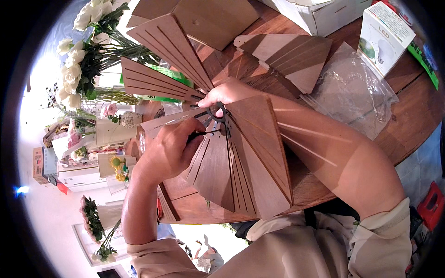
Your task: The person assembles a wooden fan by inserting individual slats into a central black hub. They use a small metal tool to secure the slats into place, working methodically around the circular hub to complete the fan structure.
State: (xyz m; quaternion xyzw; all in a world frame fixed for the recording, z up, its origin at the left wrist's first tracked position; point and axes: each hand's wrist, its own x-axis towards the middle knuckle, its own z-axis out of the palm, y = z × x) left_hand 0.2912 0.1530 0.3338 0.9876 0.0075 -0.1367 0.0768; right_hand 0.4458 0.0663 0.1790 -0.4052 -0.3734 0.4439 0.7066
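Plywood slats (241, 162), thin and slotted, fan out from a dark ring (216, 112) over the round wooden table (412, 116); they look light, stiff and liable to snap along the slots (so hold near the ring, not the tips). Your left hand (169, 146) is clenched around a slim dark tool (204, 134). Your right hand (227, 92) pinches the ring. I count about seven slats fanned, one ring, one tool, one loose slat (292, 58).

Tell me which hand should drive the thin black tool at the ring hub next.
Left, probably. The left hand already holds the thin black tool, its tip pointing at the black ring hub. The right hand presses on the wooden slats beside the hub, steadying them.
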